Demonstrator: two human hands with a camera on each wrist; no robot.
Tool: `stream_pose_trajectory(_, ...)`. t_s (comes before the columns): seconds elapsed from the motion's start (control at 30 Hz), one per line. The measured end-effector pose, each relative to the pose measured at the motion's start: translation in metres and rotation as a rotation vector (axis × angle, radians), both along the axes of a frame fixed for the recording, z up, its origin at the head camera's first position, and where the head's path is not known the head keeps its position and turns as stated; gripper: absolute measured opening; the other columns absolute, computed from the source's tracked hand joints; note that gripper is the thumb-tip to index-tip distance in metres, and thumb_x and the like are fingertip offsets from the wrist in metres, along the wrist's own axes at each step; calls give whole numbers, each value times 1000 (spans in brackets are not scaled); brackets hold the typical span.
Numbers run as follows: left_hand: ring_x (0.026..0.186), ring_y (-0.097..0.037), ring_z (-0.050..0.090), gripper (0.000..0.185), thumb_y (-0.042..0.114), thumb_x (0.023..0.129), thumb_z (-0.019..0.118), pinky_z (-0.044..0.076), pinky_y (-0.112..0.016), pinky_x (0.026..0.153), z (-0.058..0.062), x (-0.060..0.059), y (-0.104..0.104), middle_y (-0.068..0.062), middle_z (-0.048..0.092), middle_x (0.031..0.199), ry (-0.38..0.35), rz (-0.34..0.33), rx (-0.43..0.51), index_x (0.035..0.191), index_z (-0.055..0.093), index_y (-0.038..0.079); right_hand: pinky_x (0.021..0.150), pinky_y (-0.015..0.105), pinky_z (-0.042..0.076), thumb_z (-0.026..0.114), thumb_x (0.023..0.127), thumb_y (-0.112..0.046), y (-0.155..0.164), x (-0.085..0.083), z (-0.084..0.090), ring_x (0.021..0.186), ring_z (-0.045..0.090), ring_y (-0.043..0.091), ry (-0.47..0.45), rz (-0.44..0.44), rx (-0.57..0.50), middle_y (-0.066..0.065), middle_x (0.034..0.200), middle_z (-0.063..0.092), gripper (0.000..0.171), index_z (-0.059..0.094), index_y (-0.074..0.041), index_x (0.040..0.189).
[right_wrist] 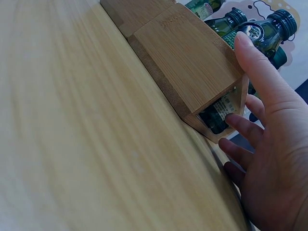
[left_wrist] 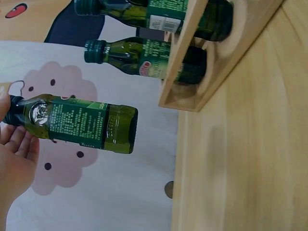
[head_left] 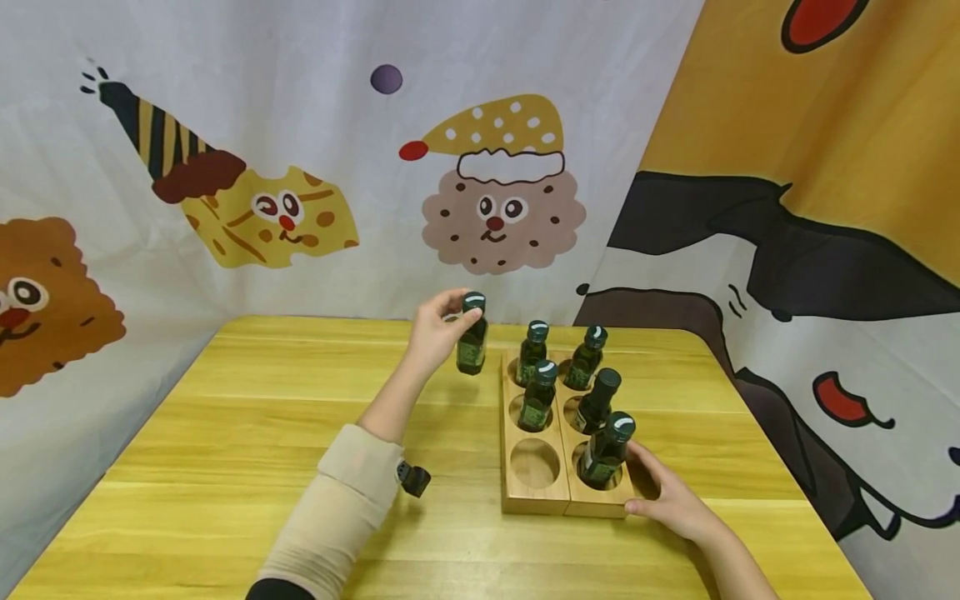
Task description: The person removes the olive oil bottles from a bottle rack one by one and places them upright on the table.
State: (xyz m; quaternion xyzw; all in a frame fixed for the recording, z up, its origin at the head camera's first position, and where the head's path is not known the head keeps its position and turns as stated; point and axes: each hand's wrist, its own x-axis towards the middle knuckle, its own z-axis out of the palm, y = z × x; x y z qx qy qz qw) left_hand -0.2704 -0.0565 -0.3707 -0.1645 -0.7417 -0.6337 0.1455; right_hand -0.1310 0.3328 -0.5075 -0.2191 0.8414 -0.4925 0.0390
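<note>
My left hand [head_left: 435, 329] pinches a small green glass bottle [head_left: 472, 346] by its dark cap and holds it upright above the table, just left of the wooden rack's [head_left: 536, 500] far end. In the left wrist view the bottle [left_wrist: 82, 122] hangs free of the table, with my hand's fingers [left_wrist: 14, 159] at its cap. Several matching bottles [head_left: 597, 400] stand in the rack's round holes; the front left hole [head_left: 534, 462] is empty. My right hand [head_left: 667, 496] rests against the rack's near right corner [right_wrist: 183, 62], its fingers [right_wrist: 240, 122] touching the side wall.
The yellow wooden table [head_left: 225, 433] stretches wide to the left of the rack. Cartoon-printed cloth walls [head_left: 300, 167] close in the back and right sides. The table's right edge lies close behind my right hand.
</note>
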Motion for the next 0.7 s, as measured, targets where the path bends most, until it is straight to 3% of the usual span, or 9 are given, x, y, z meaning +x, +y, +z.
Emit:
stream_pose_trajectory(0.23, 94, -22, 58, 32, 13, 88, 71, 49, -37, 83, -15, -5, 1, -11, 65, 103, -9, 26, -23, 117, 65, 1, 99, 7, 19, 78, 80, -14, 0, 0, 0, 125, 27, -11, -5, -5, 3, 34, 141, 35, 86, 27, 7, 146)
stream_pose_trajectory(0.57, 98, -25, 58, 33, 14, 88, 72, 45, -48, 93, -32, -7, 4, -12, 66, 106, -61, 40, -15, 117, 64, 0, 99, 7, 20, 78, 80, -14, 1, -1, -2, 125, 28, -10, 2, -1, -5, 34, 140, 36, 87, 27, 8, 146)
stream_pose_trajectory(0.7, 98, -25, 59, 33, 13, 87, 72, 45, -44, 93, -40, -9, 4, -12, 66, 107, -75, 50, -12, 116, 65, 0, 99, 7, 20, 78, 80, -13, 1, 0, -1, 125, 28, -11, -2, -2, -10, 34, 140, 36, 87, 26, 8, 146)
